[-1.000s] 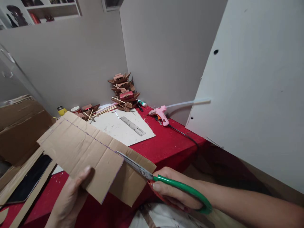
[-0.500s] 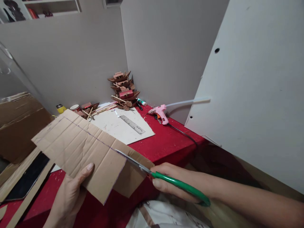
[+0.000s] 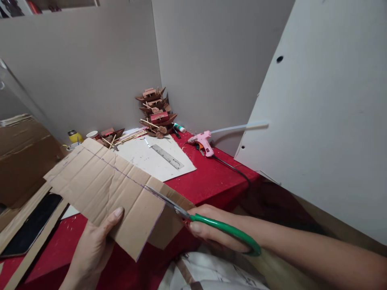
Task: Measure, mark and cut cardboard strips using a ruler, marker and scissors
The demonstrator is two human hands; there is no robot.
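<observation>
The left hand had its fingers clamped on the cardboard over the red table, thumb on top. The right hand's fingers gripped the scissors, one blade visible over the cardboard by the drawn line.

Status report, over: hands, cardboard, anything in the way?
Left hand gripping cardboard. Right hand holding scissors. Cardboard partly cut, upper blade at purple line. No obstruction visible; lower blade hidden.
</observation>
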